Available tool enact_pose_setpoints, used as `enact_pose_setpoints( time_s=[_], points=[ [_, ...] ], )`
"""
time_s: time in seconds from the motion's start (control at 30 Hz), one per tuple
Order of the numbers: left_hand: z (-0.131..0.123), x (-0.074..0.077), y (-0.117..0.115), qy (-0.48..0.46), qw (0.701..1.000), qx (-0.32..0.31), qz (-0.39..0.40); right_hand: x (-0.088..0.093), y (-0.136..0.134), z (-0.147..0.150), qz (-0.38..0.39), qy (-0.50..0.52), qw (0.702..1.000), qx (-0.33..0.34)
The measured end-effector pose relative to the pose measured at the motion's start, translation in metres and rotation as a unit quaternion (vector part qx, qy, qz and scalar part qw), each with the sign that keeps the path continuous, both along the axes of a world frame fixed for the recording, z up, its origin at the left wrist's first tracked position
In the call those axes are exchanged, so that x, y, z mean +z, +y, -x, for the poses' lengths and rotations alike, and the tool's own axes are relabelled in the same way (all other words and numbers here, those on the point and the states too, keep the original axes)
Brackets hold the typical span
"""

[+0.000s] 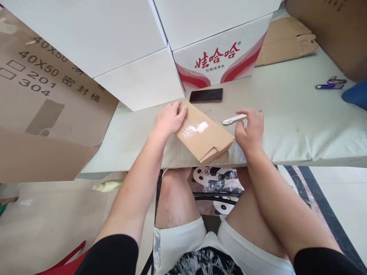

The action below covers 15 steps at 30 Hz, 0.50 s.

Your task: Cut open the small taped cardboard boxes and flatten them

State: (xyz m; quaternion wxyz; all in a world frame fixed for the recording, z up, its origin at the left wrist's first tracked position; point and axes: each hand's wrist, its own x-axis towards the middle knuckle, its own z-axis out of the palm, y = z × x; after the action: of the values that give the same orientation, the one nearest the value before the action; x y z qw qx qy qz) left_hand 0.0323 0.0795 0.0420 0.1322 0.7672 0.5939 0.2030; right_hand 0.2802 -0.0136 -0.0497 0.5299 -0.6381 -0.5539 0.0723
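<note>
A small brown cardboard box (pixel 205 130) rests at an angle near the table's front edge, with clear tape across its top and a slightly torn flap at the near end. My left hand (pixel 171 117) grips its far left end, thumb over the top and fingers around the side. To the right of the box, my right hand (pixel 250 129) is closed on a slim white utility knife (pixel 233 119), whose rounded end points left toward the box. The fingers hide part of the knife, and no blade can be made out.
A dark phone (pixel 206 95) lies behind the box, before stacked white cartons (pixel 143 82). A large brown carton (pixel 48 114) stands left. Flattened cardboard (pixel 282 42), a purple pen-like item (pixel 329 86) and a blue object (pixel 355 95) are at right.
</note>
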Motion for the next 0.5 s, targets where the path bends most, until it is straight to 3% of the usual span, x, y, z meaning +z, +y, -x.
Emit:
enact_pose_setpoints(
  time_s=[0.07, 0.13, 0.3, 0.4, 0.5],
  points=[
    [-0.001, -0.002, -0.001, 0.007, 1.0, -0.018, -0.006, -0.014, 0.017, -0.012, 0.12, -0.041, 0.992, -0.024],
    [-0.003, 0.002, 0.0, 0.033, 0.999, -0.021, 0.015, -0.024, 0.027, -0.013, 0.177, -0.064, 0.982, -0.027],
    [-0.014, 0.018, 0.016, 0.094, 0.99, 0.028, 0.104, -0.026, 0.03, 0.003, 0.198, -0.082, 0.976, -0.04],
    [-0.023, 0.015, 0.027, 0.062, 0.992, 0.064, 0.084, -0.019, 0.03, 0.002, 0.2, -0.098, 0.973, -0.057],
    [-0.027, 0.005, 0.029, 0.038, 0.997, 0.053, 0.031, -0.008, 0.029, -0.012, 0.157, -0.083, 0.979, -0.101]
  ],
)
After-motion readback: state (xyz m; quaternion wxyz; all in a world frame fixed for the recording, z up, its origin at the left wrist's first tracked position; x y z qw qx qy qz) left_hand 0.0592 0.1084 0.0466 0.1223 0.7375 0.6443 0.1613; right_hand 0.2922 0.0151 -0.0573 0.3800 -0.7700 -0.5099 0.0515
